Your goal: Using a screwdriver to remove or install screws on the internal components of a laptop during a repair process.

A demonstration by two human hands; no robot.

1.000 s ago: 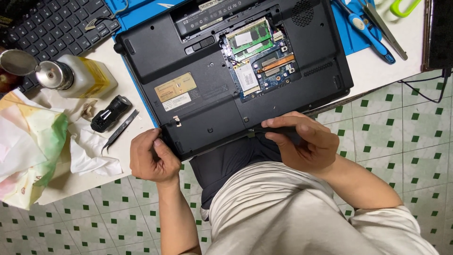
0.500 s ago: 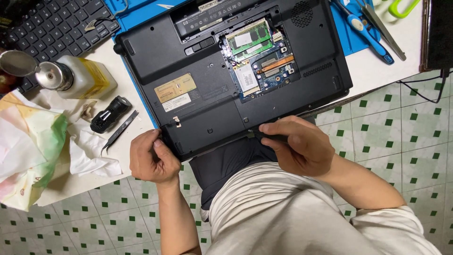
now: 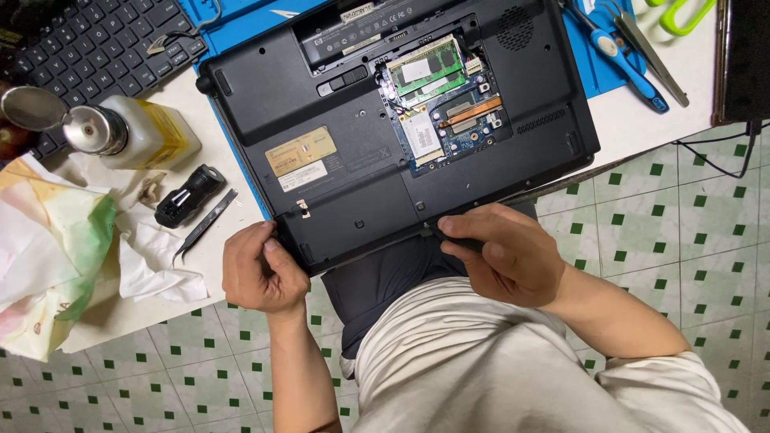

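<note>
Two rectangular stickers on the upturned black laptop base, left of its open bay: a tan-gold label, and just below it, touching, a smaller white label. White label on the small card in the bay; another white label on the green memory module above. Long pale label strip in the recess along the far edge. Yellow label on the clear bottle near the desk's left edge. Dark screen panel at the right edge, mostly out of frame.
</note>
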